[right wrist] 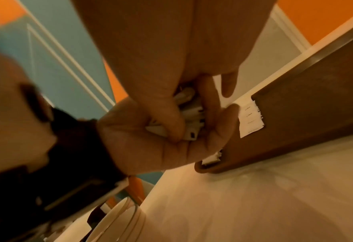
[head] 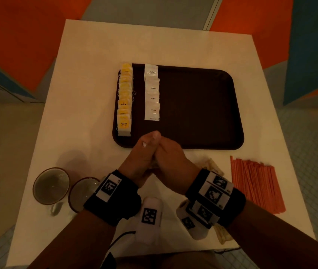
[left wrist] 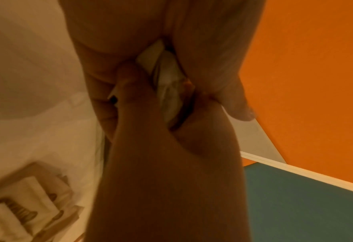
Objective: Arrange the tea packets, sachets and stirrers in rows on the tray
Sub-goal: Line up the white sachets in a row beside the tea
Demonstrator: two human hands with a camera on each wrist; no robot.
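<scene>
A dark brown tray (head: 193,113) lies on the white table. Along its left side runs a row of yellow tea packets (head: 125,98), and beside that a row of white coffee sachets (head: 152,92), also seen on the tray (right wrist: 306,106) as sachets (right wrist: 250,117). My left hand (head: 144,152) and right hand (head: 170,160) meet over the tray's near edge. Together they grip a small stack of white sachets (right wrist: 190,117), squeezed between the fingers (left wrist: 167,88) and mostly hidden. Orange stirrers (head: 255,183) lie in a pile on the table, right of my right wrist.
Two cups (head: 51,185) stand at the table's near left, by my left wrist. Several beige sachets (head: 210,166) lie loose on the table behind my right wrist, also seen as beige sachets (left wrist: 26,201). The tray's right half is bare.
</scene>
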